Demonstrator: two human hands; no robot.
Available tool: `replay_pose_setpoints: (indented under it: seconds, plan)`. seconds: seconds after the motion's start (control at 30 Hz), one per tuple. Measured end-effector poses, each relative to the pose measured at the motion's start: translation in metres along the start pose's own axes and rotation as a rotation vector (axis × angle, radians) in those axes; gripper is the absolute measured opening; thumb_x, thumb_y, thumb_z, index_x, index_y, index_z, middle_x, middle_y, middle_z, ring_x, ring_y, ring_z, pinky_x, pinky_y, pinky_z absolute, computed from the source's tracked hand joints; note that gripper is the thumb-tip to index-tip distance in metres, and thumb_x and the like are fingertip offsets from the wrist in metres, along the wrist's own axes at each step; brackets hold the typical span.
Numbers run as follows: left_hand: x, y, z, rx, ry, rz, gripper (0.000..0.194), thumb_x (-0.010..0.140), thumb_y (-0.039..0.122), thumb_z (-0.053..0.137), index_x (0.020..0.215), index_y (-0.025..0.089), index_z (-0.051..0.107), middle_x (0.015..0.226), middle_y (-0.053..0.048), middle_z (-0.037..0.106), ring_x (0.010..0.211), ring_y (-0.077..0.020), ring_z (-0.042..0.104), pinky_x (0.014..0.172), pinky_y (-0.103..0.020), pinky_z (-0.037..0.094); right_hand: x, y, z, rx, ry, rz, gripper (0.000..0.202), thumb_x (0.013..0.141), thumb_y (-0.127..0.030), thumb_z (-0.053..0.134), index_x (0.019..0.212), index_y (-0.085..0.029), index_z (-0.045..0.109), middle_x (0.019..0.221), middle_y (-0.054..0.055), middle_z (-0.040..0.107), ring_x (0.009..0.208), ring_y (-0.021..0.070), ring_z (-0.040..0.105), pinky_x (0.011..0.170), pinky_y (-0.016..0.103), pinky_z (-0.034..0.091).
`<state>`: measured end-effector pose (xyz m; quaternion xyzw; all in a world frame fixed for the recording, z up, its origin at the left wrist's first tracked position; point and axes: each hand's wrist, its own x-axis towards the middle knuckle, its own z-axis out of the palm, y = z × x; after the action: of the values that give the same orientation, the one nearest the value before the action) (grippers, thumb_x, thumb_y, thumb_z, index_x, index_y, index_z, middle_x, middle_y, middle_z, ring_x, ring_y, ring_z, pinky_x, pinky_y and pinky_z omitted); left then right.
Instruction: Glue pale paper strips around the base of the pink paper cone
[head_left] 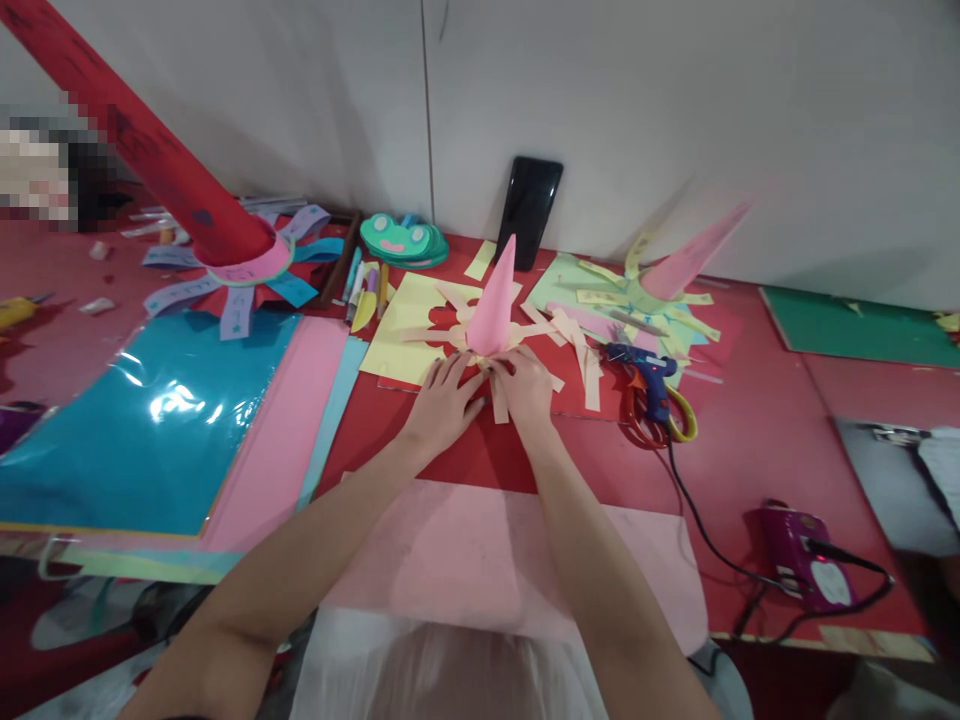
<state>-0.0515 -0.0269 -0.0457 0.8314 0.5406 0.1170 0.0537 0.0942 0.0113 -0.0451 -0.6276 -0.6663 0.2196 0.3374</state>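
A pink paper cone stands upright at the middle of the table, with pale paper strips spread around its base. My left hand is at the near left side of the base, its fingers close to the strips there. At the near right side, my right hand has its fingers pressed together on a strip at the cone's foot. Yellow paper and red paper lie beneath the cone.
A blue glue gun rests by orange and yellow scissors handles, its cord running to a purple box. A black phone leans on the wall. Another pink cone stands right; a red tube and blue folder are left.
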Motion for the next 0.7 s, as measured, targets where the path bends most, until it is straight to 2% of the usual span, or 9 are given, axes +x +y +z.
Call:
replay_pose_setpoints:
  seconds: [0.2, 0.43, 0.7]
  plan:
    - [0.0004, 0.0010, -0.0008, -0.005, 0.002, -0.008, 0.037, 0.093, 0.027, 0.044, 0.127, 0.018, 0.054, 0.143, -0.013, 0.041, 0.136, -0.0289, 0.034, 0.111, -0.050, 0.028, 0.0004, 0.0001, 0.0002, -0.010, -0.010, -0.002, 0.016, 0.086, -0.023, 0.054, 0.076, -0.020, 0.067, 0.089, 0.003, 0.065, 0.071, 0.0142, 0.058, 0.062, 0.026, 0.042]
    - [0.0004, 0.0015, -0.0008, 0.022, 0.000, -0.001, 0.037, 0.092, 0.027, 0.046, 0.127, 0.017, 0.054, 0.143, -0.014, 0.042, 0.135, -0.0290, 0.035, 0.112, -0.049, 0.028, -0.0040, 0.0063, 0.0069, -0.056, 0.056, -0.070, 0.020, 0.090, -0.025, 0.047, 0.080, -0.019, 0.063, 0.091, 0.005, 0.063, 0.075, 0.0156, 0.059, 0.065, 0.027, 0.043]
    - [0.0005, 0.0014, -0.0006, 0.033, 0.014, 0.006, 0.038, 0.093, 0.029, 0.044, 0.127, 0.017, 0.054, 0.142, -0.014, 0.042, 0.135, -0.0291, 0.035, 0.111, -0.048, 0.029, -0.0046, 0.0043, 0.0051, -0.031, 0.062, -0.036, 0.021, 0.090, -0.026, 0.046, 0.077, -0.019, 0.061, 0.090, 0.005, 0.060, 0.070, 0.0140, 0.056, 0.063, 0.027, 0.042]
